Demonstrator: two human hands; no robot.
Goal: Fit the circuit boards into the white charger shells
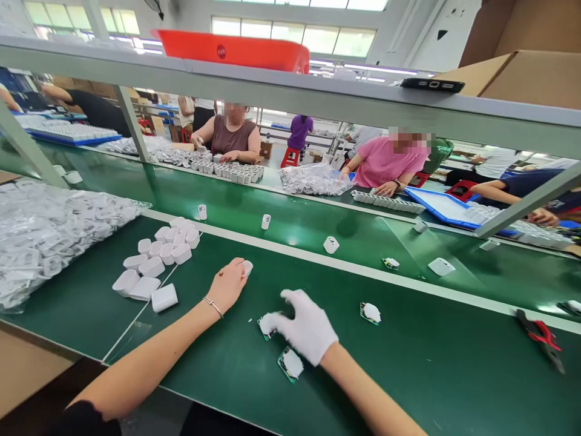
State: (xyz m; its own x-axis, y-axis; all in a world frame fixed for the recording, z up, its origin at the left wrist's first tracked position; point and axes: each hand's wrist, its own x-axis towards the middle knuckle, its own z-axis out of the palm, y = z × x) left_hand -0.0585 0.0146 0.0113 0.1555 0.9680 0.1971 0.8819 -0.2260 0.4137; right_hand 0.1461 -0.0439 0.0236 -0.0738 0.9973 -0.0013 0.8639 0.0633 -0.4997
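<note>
My left hand (228, 283), bare and with a bracelet at the wrist, is closed around a small white plastic housing (247, 268) that shows past the fingertips. My right hand (308, 327) wears a white glove, its thumb and fingers apart. Its thumb lies over a small circuit board (263, 330) with a white part on top; whether it presses on the board I cannot tell. Just below that hand lies a second circuit board (290, 364), and a third board (371, 313) is farther right. Several empty-looking white housings (164, 298) stand grouped left of my left hand.
A plastic bag of white parts (54, 236) covers the table's left. Red-handled pliers (540, 339) lie at right. Beyond a pale strip, a green belt (299, 230) carries spaced housings and boards. A shelf with a red tray (236, 51) runs overhead. Co-workers sit opposite.
</note>
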